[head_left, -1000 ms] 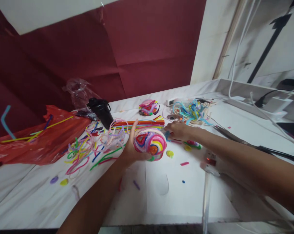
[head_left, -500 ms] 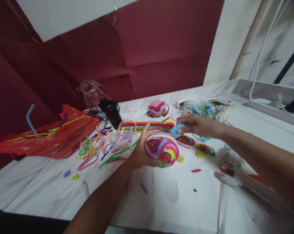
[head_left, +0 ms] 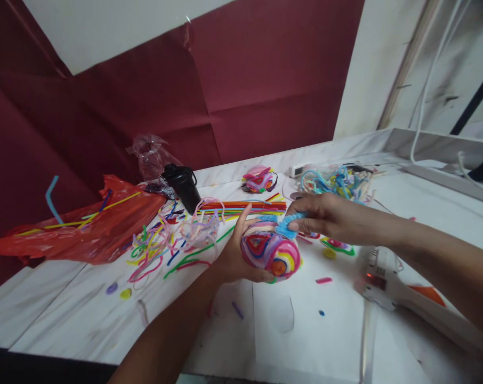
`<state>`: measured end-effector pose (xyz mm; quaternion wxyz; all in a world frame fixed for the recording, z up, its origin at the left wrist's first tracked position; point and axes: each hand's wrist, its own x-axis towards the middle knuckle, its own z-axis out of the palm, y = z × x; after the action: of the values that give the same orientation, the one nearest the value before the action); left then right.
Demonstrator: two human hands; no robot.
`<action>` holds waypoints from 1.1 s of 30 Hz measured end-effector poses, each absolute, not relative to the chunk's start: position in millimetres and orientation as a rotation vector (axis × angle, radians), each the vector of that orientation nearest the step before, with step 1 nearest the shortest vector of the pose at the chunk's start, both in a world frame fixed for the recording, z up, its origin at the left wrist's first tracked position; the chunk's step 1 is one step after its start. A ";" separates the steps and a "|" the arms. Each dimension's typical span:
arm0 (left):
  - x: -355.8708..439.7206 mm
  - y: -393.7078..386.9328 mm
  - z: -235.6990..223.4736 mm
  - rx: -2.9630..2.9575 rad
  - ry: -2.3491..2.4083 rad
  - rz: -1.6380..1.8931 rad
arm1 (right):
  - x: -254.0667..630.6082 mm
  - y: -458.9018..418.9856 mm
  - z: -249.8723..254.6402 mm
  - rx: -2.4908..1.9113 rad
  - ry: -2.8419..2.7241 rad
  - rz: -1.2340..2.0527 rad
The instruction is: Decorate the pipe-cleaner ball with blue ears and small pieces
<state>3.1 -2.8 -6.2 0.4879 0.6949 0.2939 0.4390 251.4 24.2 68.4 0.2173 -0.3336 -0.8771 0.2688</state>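
Observation:
My left hand (head_left: 235,256) is wrapped round a rounded craft piece (head_left: 273,250) covered in coiled pipe cleaners of pink, purple, yellow, orange and white. Thumb and fingers of my right hand (head_left: 319,216) pinch a light blue pipe-cleaner piece (head_left: 290,226) at the top right of the craft piece. The blue piece overlaps its edge in view; I cannot tell if they touch. More blue (head_left: 267,218) shows along the top edge. Behind my right hand lie small coiled pieces, one green, pink and yellow (head_left: 337,245), partly hidden.
A white glue gun (head_left: 381,282) with a red light lies at right. Loose pipe cleaners (head_left: 153,250), a black bottle (head_left: 181,184) and a red plastic bag (head_left: 105,224) are at left. Another coiled craft piece (head_left: 259,180) and a bag of blue scraps (head_left: 337,181) stand behind.
My right hand has brought the light blue piece left and down to the craft piece's upper edge. My left hand has shifted the craft piece slightly right and down.

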 end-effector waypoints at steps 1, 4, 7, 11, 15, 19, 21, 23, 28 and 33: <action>3.1 -2.7 -6.2 1.689 0.716 1.065 | 251.1 24.4 68.2 -0.927 -2.436 0.726; 3.2 -2.9 -6.5 1.676 0.719 1.070 | 249.9 24.8 68.3 -0.940 -2.445 0.702; 3.7 -4.0 -6.9 1.673 0.724 1.068 | 247.8 24.4 69.5 -0.935 -2.467 0.650; 4.7 -6.4 -5.8 1.641 0.743 1.056 | 243.8 21.8 73.6 -0.900 -2.526 0.489; 4.8 -7.1 -4.8 1.614 0.753 1.042 | 240.5 17.9 77.3 -0.914 -2.543 0.424; 4.5 -5.8 -5.7 1.627 0.749 1.034 | 238.7 15.5 78.0 -0.908 -2.563 0.342; 4.5 -5.5 -6.3 1.617 0.744 1.033 | 237.9 15.3 77.7 -0.894 -2.570 0.307; 4.5 -5.5 -6.8 1.607 0.741 1.037 | 237.0 15.8 77.3 -0.889 -2.576 0.299; 5.2 -5.8 -6.0 1.617 0.716 1.035 | 234.8 17.9 74.4 -0.897 -2.586 0.311; 4.9 -4.6 -5.5 1.661 0.741 1.012 | 234.7 19.0 71.2 -0.953 -2.579 0.312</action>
<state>4.9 -4.6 -5.5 0.5056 0.6886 0.3072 0.4193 234.7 19.0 71.2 0.1860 -0.3383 -0.9158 0.1108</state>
